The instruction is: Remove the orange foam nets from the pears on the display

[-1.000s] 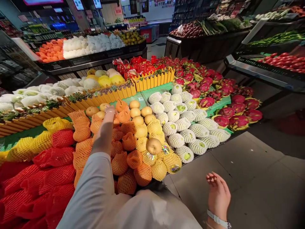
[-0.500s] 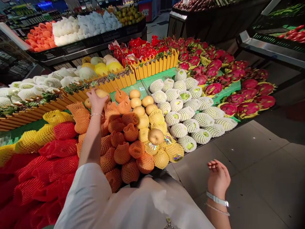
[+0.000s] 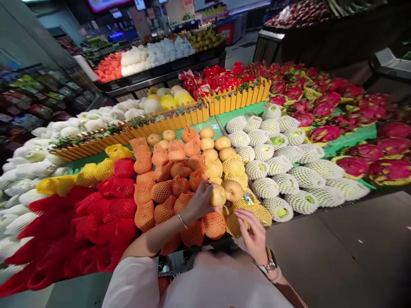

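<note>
My left hand (image 3: 198, 202) is closed around a bare golden pear (image 3: 218, 195), held just above the front of the pile. Beside it lies another bare pear (image 3: 233, 190) on top of the yellow-netted fruit (image 3: 236, 222). My right hand (image 3: 253, 233) reaches in from below, fingers curled and pinching at the yellow foam netting under the held pear. A bracelet shows on my left wrist and a watch on my right. Orange-netted fruit (image 3: 160, 190) fills the pile to the left of both hands. Several bare pears (image 3: 210, 143) lie at the back of the pile.
White-netted fruit (image 3: 282, 162) lies to the right, dragon fruit (image 3: 349, 128) beyond it. Red netting (image 3: 93, 214) covers the left. Yellow picket dividers (image 3: 180, 119) run along the back. Grey tiled floor (image 3: 337, 256) lies right of the stand, with further produce stands (image 3: 154, 64) behind.
My left hand drew back from the rear of the pile with a pear to the front. My right hand rose from my side to the yellow netting. The view shifted left.
</note>
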Demonstrator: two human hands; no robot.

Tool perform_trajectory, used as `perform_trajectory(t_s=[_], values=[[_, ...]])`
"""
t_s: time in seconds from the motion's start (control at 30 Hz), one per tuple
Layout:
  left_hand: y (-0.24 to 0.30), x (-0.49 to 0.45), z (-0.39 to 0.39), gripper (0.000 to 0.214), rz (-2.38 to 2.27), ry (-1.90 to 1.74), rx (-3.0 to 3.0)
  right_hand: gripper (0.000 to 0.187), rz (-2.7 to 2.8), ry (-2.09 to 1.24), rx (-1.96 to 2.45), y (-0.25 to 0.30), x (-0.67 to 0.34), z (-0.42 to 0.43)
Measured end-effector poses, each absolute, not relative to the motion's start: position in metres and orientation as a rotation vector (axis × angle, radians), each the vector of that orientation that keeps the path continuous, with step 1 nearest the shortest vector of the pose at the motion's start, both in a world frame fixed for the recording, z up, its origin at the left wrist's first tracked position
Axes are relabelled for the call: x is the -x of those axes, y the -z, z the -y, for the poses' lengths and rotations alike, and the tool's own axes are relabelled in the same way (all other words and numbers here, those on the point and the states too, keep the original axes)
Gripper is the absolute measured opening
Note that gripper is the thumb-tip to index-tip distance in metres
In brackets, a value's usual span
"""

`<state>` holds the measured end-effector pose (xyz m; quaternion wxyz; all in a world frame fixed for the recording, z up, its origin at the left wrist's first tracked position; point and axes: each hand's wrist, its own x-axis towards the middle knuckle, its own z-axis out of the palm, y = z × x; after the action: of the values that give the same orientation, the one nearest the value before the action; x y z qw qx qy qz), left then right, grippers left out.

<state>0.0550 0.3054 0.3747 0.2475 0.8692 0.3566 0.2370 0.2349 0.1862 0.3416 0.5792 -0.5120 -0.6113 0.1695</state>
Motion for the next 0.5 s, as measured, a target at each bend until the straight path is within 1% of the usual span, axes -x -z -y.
perform_trajectory(t_s=[0.1, 0.23, 0.37, 0.43, 0.5], values=[[-0.359, -0.044, -0.3, 0.077, -1.039, -0.678, -2.319, 0.031, 1.543, -0.443, 1.165, -0.332, -0.22, -0.192], [-0.344, -0.043, -0.29, 0.089, -1.052, -0.677, -2.32, 0.047, 1.709, -0.487, 1.228, -0.319, -0.202, -0.21], [-0.351, -0.038, -0.284, 0.095, -1.058, -0.624, -2.301, 0.056, 1.865, -0.495, 1.224, -0.309, -0.188, -0.225], [-0.365, -0.024, -0.292, 0.085, -1.017, -0.587, -2.31, 0.058, 1.877, -0.477, 1.241, -0.305, -0.184, -0.226], [-0.384, -0.004, -0.313, 0.06, -1.064, -0.589, -2.305, 0.059, 1.826, -0.459, 1.281, -0.301, -0.182, -0.225]])
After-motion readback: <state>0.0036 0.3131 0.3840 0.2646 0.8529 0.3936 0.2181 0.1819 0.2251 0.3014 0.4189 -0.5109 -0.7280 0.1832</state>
